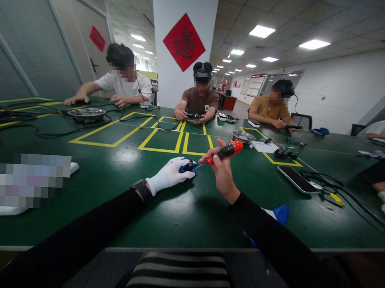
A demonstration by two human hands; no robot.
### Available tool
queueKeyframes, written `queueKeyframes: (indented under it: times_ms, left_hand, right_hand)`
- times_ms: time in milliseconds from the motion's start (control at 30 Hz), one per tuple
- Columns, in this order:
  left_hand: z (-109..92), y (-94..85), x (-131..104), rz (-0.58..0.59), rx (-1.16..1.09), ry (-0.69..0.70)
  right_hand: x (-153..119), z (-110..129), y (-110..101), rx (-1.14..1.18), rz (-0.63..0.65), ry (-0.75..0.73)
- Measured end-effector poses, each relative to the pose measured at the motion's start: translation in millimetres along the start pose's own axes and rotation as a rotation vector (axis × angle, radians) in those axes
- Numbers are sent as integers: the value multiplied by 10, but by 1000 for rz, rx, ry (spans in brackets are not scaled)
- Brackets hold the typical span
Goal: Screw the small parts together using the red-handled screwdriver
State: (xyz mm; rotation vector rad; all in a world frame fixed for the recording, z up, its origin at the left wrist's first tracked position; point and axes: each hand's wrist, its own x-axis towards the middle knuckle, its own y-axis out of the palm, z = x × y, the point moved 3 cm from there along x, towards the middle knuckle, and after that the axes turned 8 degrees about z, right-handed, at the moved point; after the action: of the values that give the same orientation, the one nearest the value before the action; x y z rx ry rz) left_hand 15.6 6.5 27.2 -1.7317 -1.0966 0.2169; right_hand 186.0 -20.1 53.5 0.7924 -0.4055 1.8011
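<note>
Green and glossy, our bench (120,166) carries yellow tape rectangles and runs the length of a bright office with a white pillar bearing a red diamond sign (184,42).

We hold a screwdriver (222,153) in our bare right hand (221,173), fingers wrapped tight around its handle. That handle is red with a black band, and the thin metal shaft slants down to the left. Our left hand (169,175), in a white glove, is curled over a small part (188,165) that looks blue and black; it rests on the bench near the middle, and the screwdriver tip meets it there. Its exact shape is too small to tell.

We see 2 metal bowls: 1 (86,113) at far left among black cables, and 1 (243,136) beyond our right hand. What lies in them we cannot tell. A phone (297,179) lies flat to the right, near a yellow-tipped cable.

3 other people sit across from us, each with hands on the bench.
</note>
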Motion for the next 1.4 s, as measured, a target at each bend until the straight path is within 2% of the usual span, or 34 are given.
queueKeyframes:
  times_ms: [100,200,400,467,633,733,967,1200,1400]
  left_hand:
    - [11,7,3,1,-6,8]
    - [23,13,6,0,-16,5]
    - [18,18,3,5,-32,6]
    - [16,17,3,7,-29,-5]
    - [12,9,2,10,-21,-8]
    - [8,5,0,10,-8,5]
    - [1,6,-6,2,-34,-8]
    - [-6,3,-5,3,-39,3]
    - [-7,5,-4,12,-21,-1]
  right_hand:
    - [6,38,-16,-25,53,-13]
    - [8,82,-16,-153,76,-27]
    - [-2,82,-1,-235,-1,-8]
    - [14,59,0,-208,0,17]
    - [58,6,-5,81,-24,89]
    - [52,1,0,166,-40,136]
    - [68,-5,-42,-81,-84,139]
    - [84,-157,-87,102,-97,153]
    - [52,-157,-85,72,-94,149]
